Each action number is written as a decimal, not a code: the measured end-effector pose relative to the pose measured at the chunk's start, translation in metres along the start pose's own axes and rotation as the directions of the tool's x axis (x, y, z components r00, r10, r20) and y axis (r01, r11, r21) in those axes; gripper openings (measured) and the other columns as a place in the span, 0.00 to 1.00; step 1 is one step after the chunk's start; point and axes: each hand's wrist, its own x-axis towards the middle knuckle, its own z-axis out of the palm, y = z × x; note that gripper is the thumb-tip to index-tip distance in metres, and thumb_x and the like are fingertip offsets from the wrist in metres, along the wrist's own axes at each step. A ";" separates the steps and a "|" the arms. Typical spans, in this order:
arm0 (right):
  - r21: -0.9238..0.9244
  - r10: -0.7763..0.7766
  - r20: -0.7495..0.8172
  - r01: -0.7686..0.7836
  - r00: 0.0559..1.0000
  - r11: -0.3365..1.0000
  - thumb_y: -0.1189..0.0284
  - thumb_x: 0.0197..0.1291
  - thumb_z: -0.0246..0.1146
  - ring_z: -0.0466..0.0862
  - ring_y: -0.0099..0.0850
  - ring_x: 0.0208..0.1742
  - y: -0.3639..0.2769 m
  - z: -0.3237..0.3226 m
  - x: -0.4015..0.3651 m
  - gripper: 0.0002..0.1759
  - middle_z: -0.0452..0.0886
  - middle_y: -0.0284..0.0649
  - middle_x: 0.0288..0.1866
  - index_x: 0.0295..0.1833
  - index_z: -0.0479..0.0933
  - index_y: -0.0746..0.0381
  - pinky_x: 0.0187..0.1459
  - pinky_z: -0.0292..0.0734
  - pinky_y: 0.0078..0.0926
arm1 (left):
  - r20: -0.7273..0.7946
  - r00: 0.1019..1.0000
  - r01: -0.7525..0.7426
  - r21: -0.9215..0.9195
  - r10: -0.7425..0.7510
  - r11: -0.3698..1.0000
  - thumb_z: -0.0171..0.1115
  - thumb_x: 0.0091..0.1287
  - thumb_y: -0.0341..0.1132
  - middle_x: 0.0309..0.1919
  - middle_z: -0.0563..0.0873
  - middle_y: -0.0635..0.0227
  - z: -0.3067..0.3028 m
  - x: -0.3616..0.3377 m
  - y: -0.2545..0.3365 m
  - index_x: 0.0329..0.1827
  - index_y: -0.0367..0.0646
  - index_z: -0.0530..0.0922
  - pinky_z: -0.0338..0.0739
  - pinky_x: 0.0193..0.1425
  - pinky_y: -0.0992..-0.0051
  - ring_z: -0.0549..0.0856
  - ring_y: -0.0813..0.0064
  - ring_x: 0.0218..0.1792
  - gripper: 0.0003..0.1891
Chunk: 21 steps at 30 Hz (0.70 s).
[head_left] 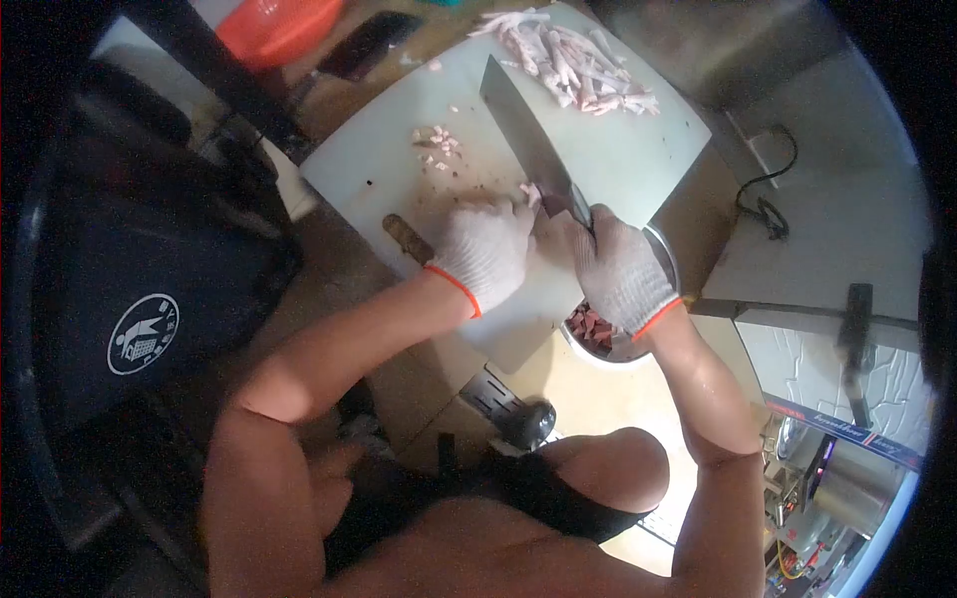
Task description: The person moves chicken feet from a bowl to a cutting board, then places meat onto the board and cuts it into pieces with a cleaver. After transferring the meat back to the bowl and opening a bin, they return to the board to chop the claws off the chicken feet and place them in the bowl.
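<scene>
My right hand point(620, 264), in a white knit glove with an orange cuff, is closed round the handle of a cleaver point(533, 135). The wide blade points away across the white cutting board point(399, 140). Beside the blade, my gloved left hand point(488, 249) is closed on a small pale piece point(529, 196), which looks like part of a chicken foot. Small chopped bits point(439, 147) lie farther left on the board. At its far right side rests a pile of pale chicken feet point(573, 62). A brown handle point(402, 235) shows beside my left wrist.
A metal bowl point(665, 249) with reddish meat pieces point(595, 329) sits below the board, partly behind my right hand. On the left stands a black bin point(214, 269) with a white logo. An orange-red basin point(279, 30) is at the far left. A cable point(773, 184) lies right.
</scene>
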 end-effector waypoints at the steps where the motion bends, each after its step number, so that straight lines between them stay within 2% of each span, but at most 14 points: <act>1: -0.001 -0.003 -0.013 0.003 1.000 1.000 0.55 0.93 0.61 0.94 0.73 0.45 -0.001 -0.003 0.000 0.26 0.88 0.73 0.36 0.55 0.82 0.72 0.48 0.88 0.63 | -0.002 1.000 0.026 0.028 -0.026 0.999 0.69 0.84 0.48 0.45 0.94 0.53 -0.004 0.004 0.001 0.65 0.42 0.87 0.92 0.47 0.48 0.97 0.49 0.41 0.19; 4: 0.101 0.049 0.034 -0.052 0.998 0.994 0.59 0.93 0.62 0.93 0.73 0.45 0.006 0.002 -0.023 0.23 0.86 0.74 0.37 0.52 0.81 0.72 0.47 0.87 0.63 | -0.003 0.996 0.089 0.052 -0.089 0.995 0.68 0.83 0.48 0.46 0.94 0.53 -0.007 0.009 0.004 0.68 0.42 0.86 0.92 0.48 0.48 0.97 0.50 0.42 0.21; 5: -0.012 -0.120 0.037 0.120 0.992 0.993 0.58 0.92 0.61 0.94 0.74 0.49 0.018 0.004 -0.032 0.23 0.89 0.73 0.39 0.57 0.81 0.72 0.53 0.88 0.67 | -0.019 0.992 0.122 0.051 -0.121 0.991 0.68 0.83 0.48 0.47 0.94 0.52 -0.005 0.012 0.002 0.69 0.42 0.86 0.92 0.48 0.48 0.98 0.50 0.43 0.22; 8: -0.144 -0.248 0.171 0.273 0.954 0.951 0.62 0.90 0.63 0.94 0.74 0.52 0.029 -0.007 -0.067 0.20 0.92 0.72 0.47 0.64 0.80 0.71 0.58 0.87 0.73 | 0.075 0.978 0.180 0.147 -0.192 0.973 0.68 0.83 0.46 0.50 0.97 0.56 0.007 0.029 -0.026 0.74 0.46 0.85 0.91 0.51 0.51 0.99 0.52 0.46 0.22; 9: -0.021 -0.091 0.150 0.095 0.984 0.995 0.63 0.89 0.64 0.94 0.73 0.51 0.027 -0.009 -0.080 0.19 0.92 0.71 0.48 0.66 0.79 0.69 0.57 0.88 0.72 | 0.109 0.975 0.170 0.207 -0.196 0.963 0.69 0.81 0.43 0.52 0.98 0.54 0.002 0.032 -0.034 0.71 0.48 0.88 0.92 0.56 0.49 0.99 0.49 0.51 0.20; 10: 0.106 0.067 0.148 -0.083 0.987 0.991 0.65 0.88 0.66 0.94 0.72 0.51 0.024 -0.012 -0.091 0.18 0.92 0.70 0.50 0.68 0.78 0.68 0.56 0.88 0.70 | 0.106 0.975 0.168 0.208 -0.193 0.964 0.69 0.81 0.43 0.52 0.98 0.54 -0.009 0.037 -0.044 0.71 0.48 0.88 0.92 0.56 0.49 0.99 0.49 0.51 0.20; 11: 0.156 0.038 0.127 -0.057 0.991 0.986 0.68 0.88 0.65 0.94 0.70 0.46 0.015 -0.022 -0.102 0.18 0.92 0.67 0.45 0.72 0.76 0.68 0.52 0.90 0.66 | 0.129 0.959 0.242 0.090 -0.253 0.966 0.69 0.80 0.43 0.54 0.97 0.53 -0.017 0.040 -0.056 0.69 0.50 0.89 0.92 0.58 0.49 0.99 0.49 0.53 0.19; 12: 0.157 0.036 0.122 -0.055 0.992 0.986 0.68 0.88 0.65 0.94 0.70 0.46 0.021 -0.021 -0.108 0.18 0.92 0.67 0.45 0.72 0.76 0.68 0.52 0.90 0.66 | 0.155 0.939 0.316 -0.027 -0.308 0.948 0.70 0.79 0.42 0.56 0.97 0.52 -0.022 0.041 -0.068 0.67 0.51 0.89 0.93 0.59 0.49 0.99 0.49 0.55 0.17; 14: 0.129 -0.035 0.042 0.029 0.999 0.991 0.69 0.89 0.65 0.94 0.70 0.42 0.035 -0.016 -0.114 0.16 0.92 0.63 0.39 0.70 0.77 0.69 0.47 0.90 0.63 | 0.116 0.959 0.263 -0.039 -0.257 0.964 0.72 0.79 0.43 0.59 0.96 0.51 -0.004 0.033 -0.074 0.66 0.49 0.90 0.93 0.59 0.50 0.99 0.49 0.54 0.17; 15: 0.118 -0.058 0.014 0.056 0.998 0.991 0.69 0.89 0.64 0.94 0.70 0.40 0.037 -0.015 -0.115 0.16 0.92 0.62 0.37 0.69 0.78 0.69 0.46 0.91 0.61 | 0.040 0.982 0.183 0.012 -0.184 0.983 0.72 0.81 0.44 0.54 0.95 0.52 0.007 0.025 -0.068 0.64 0.46 0.88 0.93 0.59 0.48 0.98 0.48 0.49 0.16; 16: 0.244 0.005 0.049 -0.017 0.999 0.970 0.68 0.90 0.65 0.95 0.63 0.38 0.035 -0.018 -0.107 0.15 0.92 0.60 0.37 0.67 0.79 0.70 0.44 0.90 0.57 | -0.037 0.994 0.109 0.070 -0.107 0.992 0.71 0.83 0.44 0.48 0.94 0.53 0.011 0.021 -0.063 0.61 0.43 0.86 0.93 0.58 0.46 0.97 0.46 0.45 0.16; 18: 0.361 0.053 0.088 -0.082 0.995 0.929 0.68 0.90 0.65 0.97 0.56 0.37 0.022 -0.026 -0.090 0.15 0.93 0.59 0.38 0.65 0.81 0.71 0.43 0.90 0.53 | -0.013 0.994 0.109 0.038 -0.108 0.993 0.72 0.83 0.46 0.49 0.94 0.51 0.001 0.024 -0.049 0.59 0.43 0.86 0.93 0.58 0.46 0.97 0.46 0.46 0.16; 20: 0.564 0.146 -0.063 -0.085 0.987 0.821 0.66 0.92 0.65 0.95 0.36 0.35 -0.012 -0.039 -0.077 0.16 0.91 0.49 0.36 0.63 0.83 0.71 0.40 0.88 0.42 | 0.025 0.995 0.101 0.004 -0.101 0.995 0.73 0.83 0.49 0.49 0.93 0.50 -0.001 0.023 -0.044 0.57 0.43 0.85 0.92 0.57 0.47 0.97 0.46 0.47 0.17; 21: 0.594 0.079 -0.157 0.030 0.984 0.804 0.65 0.93 0.65 0.92 0.30 0.34 -0.019 -0.050 -0.072 0.16 0.89 0.44 0.35 0.63 0.83 0.70 0.39 0.86 0.38 | 0.010 0.993 0.117 -0.016 -0.117 0.993 0.73 0.83 0.51 0.49 0.92 0.50 0.000 0.021 -0.045 0.57 0.43 0.84 0.92 0.57 0.47 0.96 0.46 0.47 0.19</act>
